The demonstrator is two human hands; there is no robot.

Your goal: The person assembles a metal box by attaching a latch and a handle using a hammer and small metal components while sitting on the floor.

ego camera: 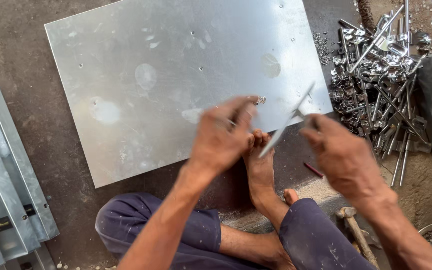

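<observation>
A bare concrete floor (21,55) carries a large metal sheet (176,75), with the person sitting cross-legged at its near edge. From the head view, the right hand (343,155) is clamped on a thin metal rod (286,125) that slants up over the sheet's edge. The left hand (223,135) is pinched shut on something small; I cannot tell what. The rod is slim, bright and slightly blurred. It seems best to keep it steady and bring both hands close over the sheet. A pile of fittings (376,75) lies to the right, channels (6,175) to the left, a hammer (356,230) beside the knee.
</observation>
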